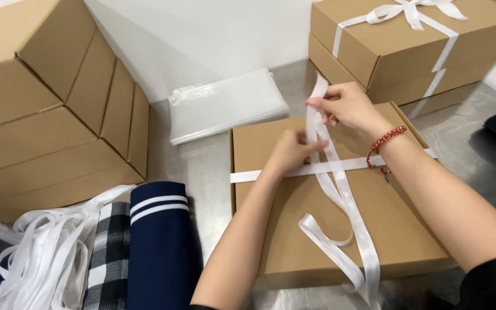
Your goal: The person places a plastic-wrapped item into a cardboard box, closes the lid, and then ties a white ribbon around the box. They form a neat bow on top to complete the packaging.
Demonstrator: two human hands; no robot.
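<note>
On the steel table [202, 166], a flat brown cardboard box [317, 229] lies crossed by a white ribbon [340, 189]. The left hand [291, 152] pinches the ribbon at the crossing; the right hand [345, 106] grips its raised end between closed fingertips. Tied boxes [397, 51] stand behind.

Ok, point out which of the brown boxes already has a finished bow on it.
The brown box at the top right: its white ribbon is tied in a bow. The box under the hands has loose ribbon ends; the stacked boxes on the left are bare.
</note>
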